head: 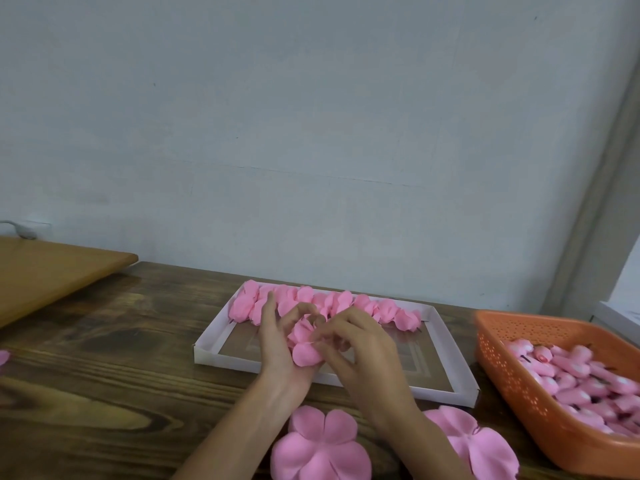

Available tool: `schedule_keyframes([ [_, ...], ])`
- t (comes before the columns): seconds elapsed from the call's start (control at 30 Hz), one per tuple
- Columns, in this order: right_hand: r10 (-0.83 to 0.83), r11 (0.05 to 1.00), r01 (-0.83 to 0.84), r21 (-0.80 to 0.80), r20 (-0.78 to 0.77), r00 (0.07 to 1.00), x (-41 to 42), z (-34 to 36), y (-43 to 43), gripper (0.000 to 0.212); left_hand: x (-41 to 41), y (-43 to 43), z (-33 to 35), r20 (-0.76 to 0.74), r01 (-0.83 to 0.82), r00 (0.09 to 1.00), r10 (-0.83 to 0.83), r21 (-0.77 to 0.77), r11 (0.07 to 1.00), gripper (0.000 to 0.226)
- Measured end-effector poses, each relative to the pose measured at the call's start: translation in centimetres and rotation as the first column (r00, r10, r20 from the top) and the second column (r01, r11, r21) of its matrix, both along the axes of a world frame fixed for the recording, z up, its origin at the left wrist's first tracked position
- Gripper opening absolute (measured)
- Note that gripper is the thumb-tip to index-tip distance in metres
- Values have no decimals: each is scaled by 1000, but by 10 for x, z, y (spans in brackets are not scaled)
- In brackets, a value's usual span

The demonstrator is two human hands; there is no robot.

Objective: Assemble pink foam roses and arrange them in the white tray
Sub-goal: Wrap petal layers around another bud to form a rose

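A pale blue-grey wall (311, 133) stood behind the dark wooden table (104, 358) where I worked. My left hand (277, 344) lay palm up over the near edge of the white tray (221, 358), its fingers and thumb curled round a half-made rose (304, 344), while my right hand (360, 355) pinched that flower's petals with bent fingertips. Both hands were closed on it, and it hung just above the tray's near-left part. My fingers hid the rose's middle, so I could not tell how its petals were joined. Along the tray's far edge a row of finished roses (332, 303) lay touching one another. At the table's near edge two flat petal cut-outs (322, 445) lay beside my forearms, both cropped by the picture's bottom. Toward the right edge an orange basket (502, 368) held pink buds (581, 372), partly cut off. A lighter wooden board (52, 271) sat at the far-left corner, and a pink scrap (3, 356) showed at the left edge.
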State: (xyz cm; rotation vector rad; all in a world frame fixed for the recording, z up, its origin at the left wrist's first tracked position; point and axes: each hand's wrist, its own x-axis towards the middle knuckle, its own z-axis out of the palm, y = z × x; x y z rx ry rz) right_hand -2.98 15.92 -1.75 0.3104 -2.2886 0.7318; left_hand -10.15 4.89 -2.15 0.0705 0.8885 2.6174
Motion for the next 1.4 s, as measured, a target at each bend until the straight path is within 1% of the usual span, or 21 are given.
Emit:
schedule_keyframes([
  [0.1,-54,992,60,112,-56,997,3,2,-3,11,1,-1,0,-9,8,1000,-9,-50,999,62],
  [0.27,-139,964,159,214,-107,985,4,1,-7,11,1,1,-3,8,-29,1000,30,-117,993,64],
  [0.37,-139,963,160,217,-109,984,4,0,-6,8,-1,1,-4,18,-38,999,40,-129,991,63],
  [0.47,-146,958,167,232,-106,984,3,-2,-6,6,-2,0,-5,16,-41,999,43,-109,993,63],
  [0.6,-132,970,138,197,-43,990,3,-5,-9,31,-4,0,-5,20,-53,998,55,-91,994,66],
  [0.67,-138,971,138,195,-16,990,2,-6,-8,30,-5,0,-4,32,-61,997,64,-86,994,67],
  [0.77,-171,966,172,192,-23,985,1,-6,-6,16,-6,-1,-4,23,-48,998,50,-88,995,67],
  [0.87,-164,973,167,162,-31,986,0,-5,-4,12,-6,-2,-4,-9,-25,1000,24,-83,996,65],
  [0.97,-143,971,152,185,-65,988,0,-6,-5,11,-4,-2,-5,-36,-13,999,10,-109,994,62],
  [1.0,-143,966,159,203,-93,985,0,-6,-6,12,-5,-2,-5,-39,-15,999,10,-124,992,61],
  [1.1,-156,942,206,265,-198,968,-1,-7,-9,22,-8,-2,-8,-51,-25,999,17,-161,987,62],
  [1.17,-121,937,191,293,-242,963,-2,-7,-11,29,-7,-1,-8,-65,-24,998,12,-186,982,62],
  [1.23,-80,940,153,305,-240,967,-3,-7,-12,38,-4,1,-9,-73,2,997,-16,-187,982,59],
  [1.3,-49,949,109,294,-204,978,-4,-8,-11,44,-3,2,-10,-82,4,996,-20,-191,982,56],
  [1.4,-40,955,85,283,-159,986,-5,-11,-9,35,-6,4,-14,-146,-2,989,-34,-236,972,64],
])
